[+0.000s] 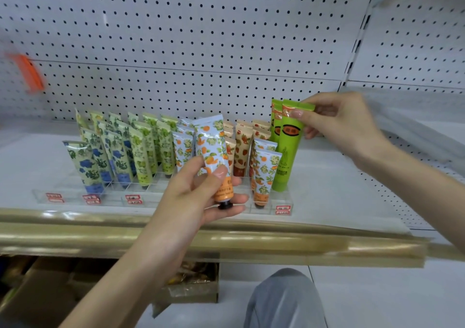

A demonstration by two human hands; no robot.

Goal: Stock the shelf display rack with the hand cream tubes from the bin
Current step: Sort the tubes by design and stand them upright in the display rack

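A clear acrylic display rack (75, 196) sits on the white shelf, filled with upright rows of hand cream tubes: blue-flowered at the left, green-leafed, orange-patterned, strawberry-patterned. My left hand (198, 196) holds an orange-patterned tube (214, 151) cap down, just in front of the rack's middle. My right hand (337, 123) pinches the top seam of a plain green tube (286, 148) that stands at the rack's right end, with a second green tube (275, 121) behind it.
The shelf (339, 189) has a gold front rail (276, 244) and a white pegboard back wall. An orange tag (30, 73) hangs at the far left. Below the shelf stand cardboard boxes (196, 287) holding wrapped goods. My grey-clad knee (284, 300) shows at the bottom.
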